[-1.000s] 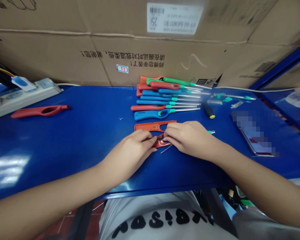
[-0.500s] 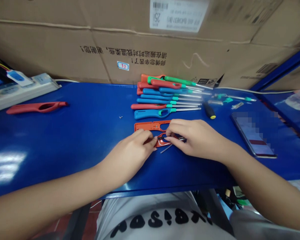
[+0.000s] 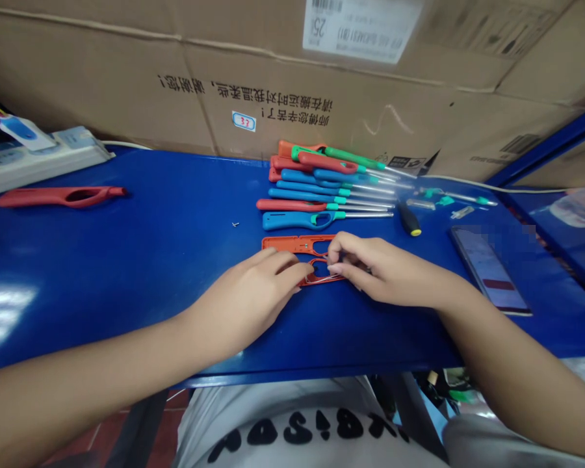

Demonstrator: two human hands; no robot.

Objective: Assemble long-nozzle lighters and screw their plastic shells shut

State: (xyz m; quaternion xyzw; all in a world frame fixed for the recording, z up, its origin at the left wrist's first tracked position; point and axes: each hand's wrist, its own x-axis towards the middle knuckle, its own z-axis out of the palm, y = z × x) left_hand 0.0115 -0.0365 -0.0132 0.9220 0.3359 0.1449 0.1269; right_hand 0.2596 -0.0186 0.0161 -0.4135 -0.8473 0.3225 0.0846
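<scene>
Shell [image 3: 318, 280], red and thin with a loop opening, lies flat on the blue table [image 3: 141, 260] near its near edge, about the middle, between the two hands. The left hand [image 3: 253, 296] rests palm down at its left end, fingers [image 3: 285, 263] straight and close together with their tips on the shell; whether the thumb grips it cannot be told. The right hand [image 3: 380, 270] comes in from the right, its fingers [image 3: 344, 250] curled and bunched together, pinched on the loop's right side. Just beyond the shell, touching or nearly so, lies an orange shell half [image 3: 292, 244], hollow side up. To the right, well apart, a phone [image 3: 490, 270] lies face up. Farther on, a small screw [image 3: 234, 224] sits alone to the left, and a stubby black screwdriver [image 3: 409, 220] with a yellow tip to the right. Behind the orange half is a row of lighters [image 3: 316, 188], red and blue with green triggers, metal tubes pointing right. Green loose parts [image 3: 451, 196] lie right of them. Far left, a single red lighter [image 3: 61, 195] lies before a white power strip [image 3: 39, 159]. Cardboard boxes [image 3: 127, 84] wall the far side
</scene>
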